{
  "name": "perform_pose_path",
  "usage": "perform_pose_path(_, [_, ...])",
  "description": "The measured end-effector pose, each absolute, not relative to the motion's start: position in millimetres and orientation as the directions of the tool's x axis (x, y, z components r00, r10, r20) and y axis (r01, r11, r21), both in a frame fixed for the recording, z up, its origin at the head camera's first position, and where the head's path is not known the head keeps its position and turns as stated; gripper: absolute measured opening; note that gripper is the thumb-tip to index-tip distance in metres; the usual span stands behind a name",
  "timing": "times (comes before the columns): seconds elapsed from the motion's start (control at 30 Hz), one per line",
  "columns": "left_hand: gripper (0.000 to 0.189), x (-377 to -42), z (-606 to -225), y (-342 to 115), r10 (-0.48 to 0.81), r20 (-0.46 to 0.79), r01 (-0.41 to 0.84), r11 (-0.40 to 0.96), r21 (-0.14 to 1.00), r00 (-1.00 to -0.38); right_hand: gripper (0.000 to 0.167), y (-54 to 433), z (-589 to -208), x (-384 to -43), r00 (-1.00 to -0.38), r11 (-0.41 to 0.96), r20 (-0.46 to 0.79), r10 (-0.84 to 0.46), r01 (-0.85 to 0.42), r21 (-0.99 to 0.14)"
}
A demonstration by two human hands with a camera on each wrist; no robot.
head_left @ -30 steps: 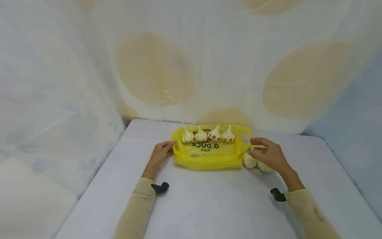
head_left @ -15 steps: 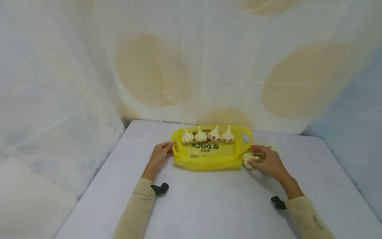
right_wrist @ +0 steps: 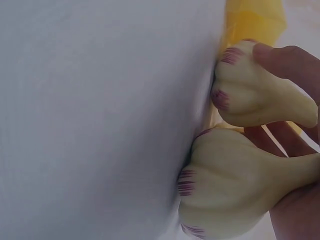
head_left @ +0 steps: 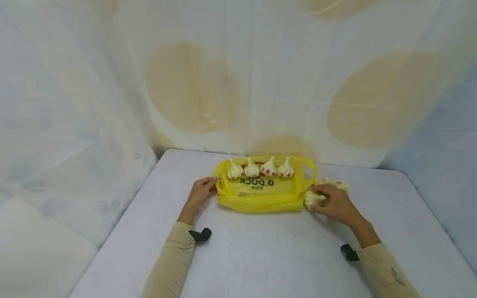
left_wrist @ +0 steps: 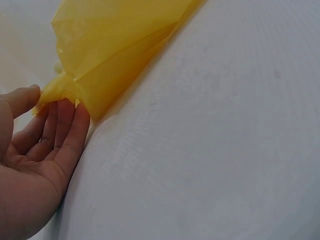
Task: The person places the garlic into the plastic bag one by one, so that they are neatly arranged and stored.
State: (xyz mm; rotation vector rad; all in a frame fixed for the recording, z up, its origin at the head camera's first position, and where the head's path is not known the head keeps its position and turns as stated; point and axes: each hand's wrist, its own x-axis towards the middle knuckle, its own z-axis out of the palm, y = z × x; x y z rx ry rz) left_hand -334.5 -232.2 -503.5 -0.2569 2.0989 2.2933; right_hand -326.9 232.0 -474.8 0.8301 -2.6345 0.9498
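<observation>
The left hand (head_left: 201, 191) pinches a yellow bag (head_left: 261, 203) on a white table (head_left: 272, 252); the right hand (head_left: 338, 203) grips a garlic bulb (head_left: 311, 199) just beside the bag.

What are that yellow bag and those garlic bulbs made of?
The yellow bag looks like thin, slightly glossy plastic film: it creases and seems translucent. The garlic bulbs look smooth and satiny with painted-looking purple streaks, perhaps moulded plastic or foam; real garlic can't be ruled out.
</observation>
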Motion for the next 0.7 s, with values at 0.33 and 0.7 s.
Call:
perform_pose_path(0.33, [0.037,-333.7,-503.3,-231.7,-0.102,-0.132,-0.123,-0.083,0.989,-0.986,0.064,230.7,-471.2,-329.8,-0.809,0.648,0.313,-0.497,-0.586,-0.487])
perform_pose_path(0.7, [0.037,-333.0,-503.2,-230.8,-0.105,-0.126,-0.117,-0.085,0.989,-0.987,0.064,229.9,-471.8,-331.0,-0.814,0.67,0.294,-0.5,-0.579,-0.464])
